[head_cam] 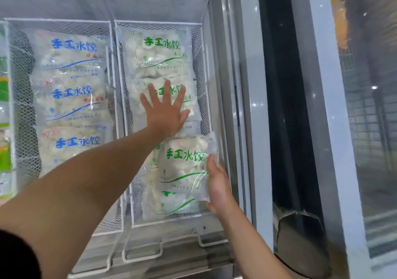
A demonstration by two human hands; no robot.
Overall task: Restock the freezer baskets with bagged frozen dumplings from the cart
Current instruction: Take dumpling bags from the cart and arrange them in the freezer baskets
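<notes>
Holding a green-printed bag of dumplings (184, 167) by its right edge, the right hand (219, 184) has its fingers behind the bag and the thumb in front, above the near end of the right basket (200, 63). The left hand (165, 109) lies flat, with fingers spread wide, on the middle green bag (137, 100) in that basket and grips nothing.

To do this step well, I think the left palm should keep the stacked bags down and toward the far end, while the right hand lays the new bag flat into the near gap, with the printing up, not standing on its edge.

Beside it, the left basket (19, 81) holds blue-printed bags (73, 63) in a row. Both baskets are of white wire mesh inside a chest freezer (223, 53); its sliding glass lid (369, 128) stands open at the right. The cart is not in view.
</notes>
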